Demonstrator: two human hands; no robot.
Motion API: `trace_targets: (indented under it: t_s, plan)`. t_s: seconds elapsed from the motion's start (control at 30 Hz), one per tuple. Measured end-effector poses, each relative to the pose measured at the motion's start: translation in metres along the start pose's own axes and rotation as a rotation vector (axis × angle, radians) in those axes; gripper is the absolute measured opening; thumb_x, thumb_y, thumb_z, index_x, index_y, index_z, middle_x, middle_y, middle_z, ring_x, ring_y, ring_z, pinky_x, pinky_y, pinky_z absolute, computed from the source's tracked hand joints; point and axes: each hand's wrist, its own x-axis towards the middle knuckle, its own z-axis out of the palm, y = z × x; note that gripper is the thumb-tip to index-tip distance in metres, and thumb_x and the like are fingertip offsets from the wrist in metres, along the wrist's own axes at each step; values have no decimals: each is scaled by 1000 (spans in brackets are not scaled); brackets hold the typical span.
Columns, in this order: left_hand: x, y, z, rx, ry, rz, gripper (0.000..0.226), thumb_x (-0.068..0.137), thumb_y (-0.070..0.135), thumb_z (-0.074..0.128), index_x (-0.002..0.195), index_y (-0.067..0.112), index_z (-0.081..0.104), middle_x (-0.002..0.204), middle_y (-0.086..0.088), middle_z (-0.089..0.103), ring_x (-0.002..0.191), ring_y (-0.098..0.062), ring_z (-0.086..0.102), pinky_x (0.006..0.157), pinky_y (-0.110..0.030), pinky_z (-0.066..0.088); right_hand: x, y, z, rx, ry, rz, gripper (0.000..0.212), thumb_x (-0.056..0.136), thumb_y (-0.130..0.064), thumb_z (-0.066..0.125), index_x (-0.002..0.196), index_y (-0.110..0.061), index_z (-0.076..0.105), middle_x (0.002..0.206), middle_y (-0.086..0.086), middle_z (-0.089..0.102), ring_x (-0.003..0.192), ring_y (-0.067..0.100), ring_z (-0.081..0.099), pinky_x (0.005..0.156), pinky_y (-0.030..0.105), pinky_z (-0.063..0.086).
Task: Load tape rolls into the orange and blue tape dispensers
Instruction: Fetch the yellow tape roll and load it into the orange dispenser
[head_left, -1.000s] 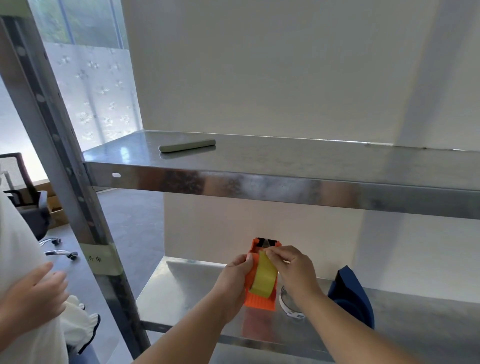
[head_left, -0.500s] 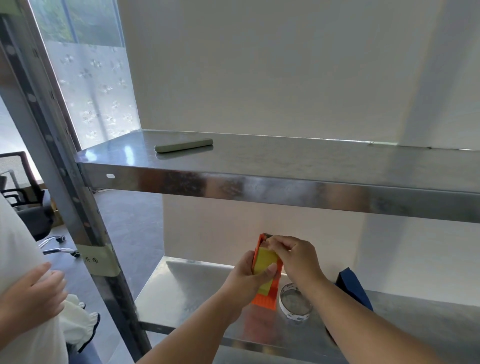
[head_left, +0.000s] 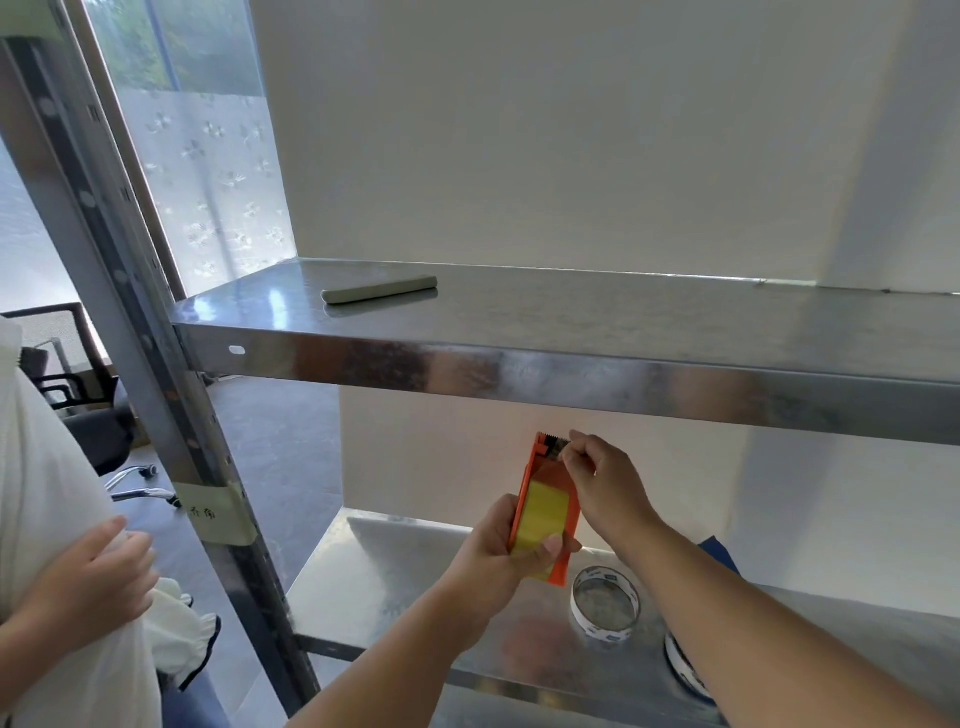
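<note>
My left hand (head_left: 506, 551) grips the orange tape dispenser (head_left: 544, 470), held upright above the lower shelf, with a yellow tape roll (head_left: 543, 512) seated in it and my thumb across the roll. My right hand (head_left: 602, 486) pinches the tape's free end near the toothed blade at the dispenser's top. A white tape roll (head_left: 605, 605) lies flat on the lower shelf to the right. The blue dispenser (head_left: 719, 553) shows only as a corner behind my right forearm.
A steel shelf unit: the upper shelf (head_left: 571, 358) overhangs my hands, and a flat grey-green bar (head_left: 379, 289) lies on it. Its upright post (head_left: 156, 415) stands left. Another person's hand (head_left: 88, 582) and white clothing are at far left. Part of another roll (head_left: 685, 670) lies lower right.
The dispenser has been raised and tilted more upright. My right hand has moved up from the roll to the blade end, drawing the tape along with it.
</note>
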Motion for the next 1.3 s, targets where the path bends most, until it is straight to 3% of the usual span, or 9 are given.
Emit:
trace_targets:
  t_s: [0.17,0.33,0.47,0.57,0.63,0.8,0.93,1.1,1.3]
  plan:
    - [-8,-3,-6,-35,-46,-11,30,89,10,65,115,12,51,99,-4,74,90,-10,71,73,-21,56,9,1,-8,-46,-3,21,18,97,-28,44,90,-20,58,112,3,69,107,27,59,100,46,41]
    - [-13,-6,-9,-86,-91,6,34,87,4,65,117,12,51,94,2,76,92,-10,71,76,-22,55,5,-9,-13,-20,-55,-99,18,98,-20,44,93,-9,57,97,0,55,93,16,49,72,20,38]
    - [-13,-5,-15,-134,-106,-1,49,76,3,75,120,7,52,96,-1,76,91,-14,71,76,-24,55,6,-11,-12,-67,-57,-194,16,98,-19,45,89,-9,55,106,-3,49,103,14,47,81,20,34]
    - [-12,-3,-15,-128,-80,-78,62,56,16,77,115,17,59,94,0,73,85,-12,69,72,-23,54,3,-9,-10,-146,-93,-194,17,98,-24,45,90,-13,56,122,2,51,120,21,46,101,42,38]
    - [-9,0,-13,-126,-54,-137,51,66,21,77,114,20,59,97,0,73,86,-13,69,72,-24,55,0,-8,-7,-186,-110,-186,19,98,-25,45,97,-14,60,131,4,49,122,23,47,106,49,36]
    - [-8,2,-12,-82,-52,-207,23,84,9,68,100,22,58,72,6,77,65,-10,72,75,-31,58,-8,-5,-2,-285,-88,-207,20,98,-29,42,101,-19,59,123,2,55,104,24,58,99,46,42]
    - [-7,-5,-12,-24,16,-194,30,76,14,75,101,24,62,88,-1,74,85,-21,68,92,-44,55,-12,-5,-1,-343,-75,-216,25,100,-30,38,106,-17,58,121,5,55,101,24,59,91,34,45]
    - [-11,-4,-10,35,-9,-207,27,79,11,73,98,24,58,78,3,68,55,-4,67,56,-18,56,-9,-3,-3,-371,-2,-228,23,100,-25,36,101,-14,56,111,6,57,90,25,59,74,25,36]
    - [-16,1,-12,30,76,-191,28,80,47,70,99,30,58,89,4,69,74,-9,66,58,-16,55,-9,-3,-1,-407,16,-235,24,100,-27,34,100,-14,54,100,4,64,78,16,52,70,25,36]
